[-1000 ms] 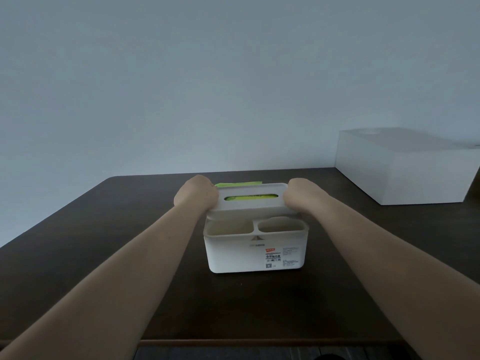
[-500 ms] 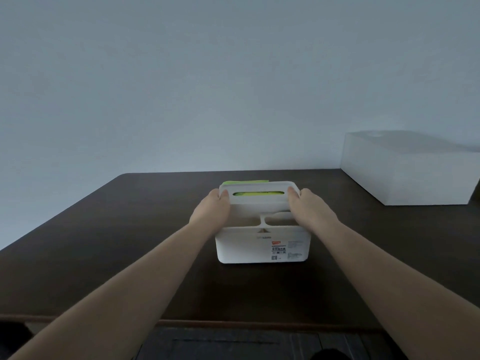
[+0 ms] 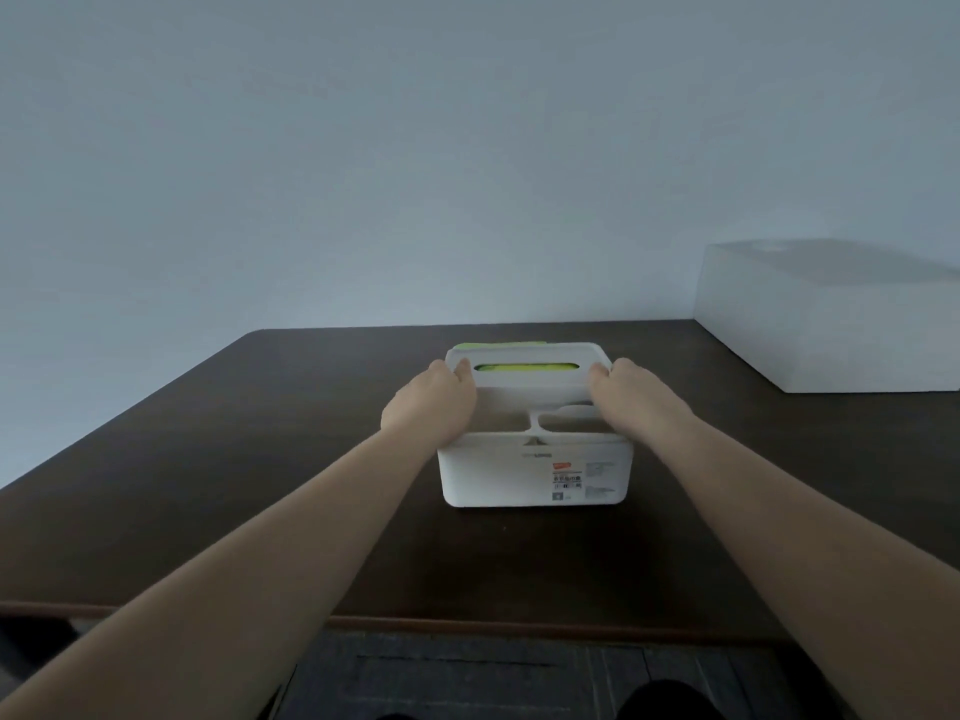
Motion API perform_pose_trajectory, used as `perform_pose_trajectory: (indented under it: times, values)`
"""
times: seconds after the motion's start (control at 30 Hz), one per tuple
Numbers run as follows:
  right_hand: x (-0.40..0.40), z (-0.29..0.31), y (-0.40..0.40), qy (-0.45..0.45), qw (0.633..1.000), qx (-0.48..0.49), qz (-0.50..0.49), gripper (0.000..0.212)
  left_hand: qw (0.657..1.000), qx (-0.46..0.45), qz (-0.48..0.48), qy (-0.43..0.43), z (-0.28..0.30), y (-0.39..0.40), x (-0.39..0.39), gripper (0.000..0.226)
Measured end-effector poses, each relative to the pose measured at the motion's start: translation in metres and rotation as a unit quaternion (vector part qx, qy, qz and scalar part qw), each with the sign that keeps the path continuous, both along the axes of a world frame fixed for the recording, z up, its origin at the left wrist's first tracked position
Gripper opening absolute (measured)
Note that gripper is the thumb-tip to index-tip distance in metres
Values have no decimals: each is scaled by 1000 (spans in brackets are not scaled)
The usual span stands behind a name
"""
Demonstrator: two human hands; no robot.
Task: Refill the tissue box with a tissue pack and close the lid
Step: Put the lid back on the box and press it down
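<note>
A white plastic tissue box (image 3: pixel 535 475) with a label on its front stands in the middle of the dark table (image 3: pixel 208 485). Its white lid (image 3: pixel 530 379) lies over the rear compartment, and the green tissue pack (image 3: pixel 524 366) shows through the lid's slot and along its back edge. My left hand (image 3: pixel 431 407) grips the lid's left end with the thumb on top. On the lid's right end, my right hand (image 3: pixel 628 397) holds the same way. Two small front compartments sit uncovered between my hands.
A large white box (image 3: pixel 831 330) stands at the table's back right corner against the pale wall. The table's near edge (image 3: pixel 519 627) runs across the bottom, with dark floor below it.
Both hands slid back from the lid's far corners to its ends. The lid has come down flatter over the tissue pack. The camera view has tilted back slightly.
</note>
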State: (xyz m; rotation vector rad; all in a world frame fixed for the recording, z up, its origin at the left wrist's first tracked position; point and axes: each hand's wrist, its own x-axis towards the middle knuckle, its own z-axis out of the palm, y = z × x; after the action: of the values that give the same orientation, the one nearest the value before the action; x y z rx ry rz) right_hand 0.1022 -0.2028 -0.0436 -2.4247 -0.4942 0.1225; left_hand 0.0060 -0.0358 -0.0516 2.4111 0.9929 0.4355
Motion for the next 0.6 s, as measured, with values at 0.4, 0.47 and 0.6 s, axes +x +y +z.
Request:
perform_pose_trajectory:
  times: [0.4, 0.47, 0.6]
  values:
    - [2, -10, 6, -39, 999, -7, -25, 39, 999, -16, 15, -30, -9, -12, -1, 34]
    - [0, -9, 6, -34, 999, -5, -28, 44, 999, -27, 9, -30, -9, -12, -1, 35]
    - [-4, -5, -2, 23, 999, 28, 0, 60, 998, -66, -8, -23, -2, -10, -10, 57]
